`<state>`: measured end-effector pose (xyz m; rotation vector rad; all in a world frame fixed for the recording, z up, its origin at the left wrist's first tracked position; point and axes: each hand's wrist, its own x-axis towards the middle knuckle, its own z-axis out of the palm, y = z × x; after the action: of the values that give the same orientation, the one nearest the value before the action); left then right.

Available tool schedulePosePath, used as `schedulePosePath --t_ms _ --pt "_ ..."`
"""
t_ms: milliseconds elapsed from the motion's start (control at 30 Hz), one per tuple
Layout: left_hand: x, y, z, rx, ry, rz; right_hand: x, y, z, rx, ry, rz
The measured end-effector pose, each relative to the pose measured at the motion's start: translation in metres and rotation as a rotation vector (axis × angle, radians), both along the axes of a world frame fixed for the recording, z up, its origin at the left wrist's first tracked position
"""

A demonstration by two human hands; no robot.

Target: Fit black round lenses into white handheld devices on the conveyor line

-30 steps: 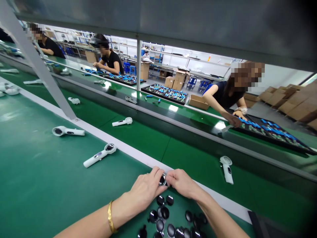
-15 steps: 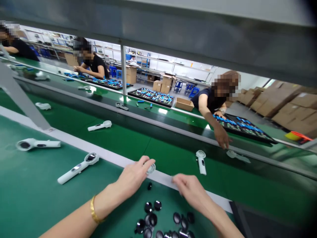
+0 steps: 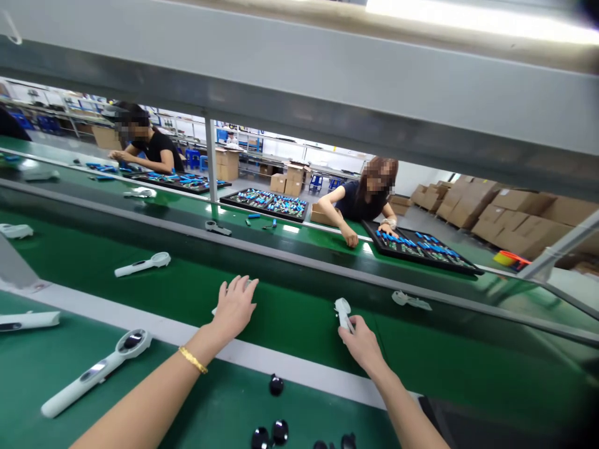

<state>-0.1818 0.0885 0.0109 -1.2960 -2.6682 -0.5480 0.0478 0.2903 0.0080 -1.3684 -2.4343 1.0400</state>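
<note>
The white handheld piece (image 3: 343, 310) is at the green belt (image 3: 290, 337), seemingly nearer to its far edge; if it is lifted, I can't tell. R hand (image 3: 361, 342) has the fingers closed on its handle. I think the round head may swing & knock the belt, b/c only the handle is gripped. L hand (image 3: 234, 308), palm down w/ fingers extended, covers another white piece (image 3: 214, 310); can't tell if it grips, b/c most is hidden. A careless pull of this hand could drag it askew. On the tabletop (image 3: 224, 405), one black disc (image 3: 276, 385) lies just beside the far edge, between the forearms; a sweeping arm could push or scratch it. To the left, a third white piece (image 3: 96, 374) lies w/ its ring by the same edge. Beyond the belt sits a co-worker (image 3: 365, 202).
</note>
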Motion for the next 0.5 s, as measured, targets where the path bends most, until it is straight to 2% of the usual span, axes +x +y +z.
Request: schedulePosePath --t_ms 67,100,200,267,367,500 --pt "0.021 -0.005 0.001 0.051 -0.123 -0.065 -0.005 -0.017 0.004 -0.143 0.109 0.055" --pt "0.035 -0.007 0.003 0.095 -0.281 -0.107 -0.007 -0.028 0.006 -0.210 0.157 0.085" --pt "0.076 -0.015 0.008 0.300 -0.979 -0.204 -0.011 -0.071 0.009 -0.387 0.263 0.177" --pt "0.097 -0.019 0.011 0.448 -1.289 -0.221 -0.010 -0.101 0.009 -0.476 0.385 0.242" --pt "0.113 -0.028 0.014 0.632 -1.435 -0.209 -0.008 -0.137 0.012 -0.514 0.521 0.329" --pt "0.107 -0.046 0.015 0.721 -1.625 -0.206 -0.004 -0.157 0.018 -0.435 0.392 0.399"
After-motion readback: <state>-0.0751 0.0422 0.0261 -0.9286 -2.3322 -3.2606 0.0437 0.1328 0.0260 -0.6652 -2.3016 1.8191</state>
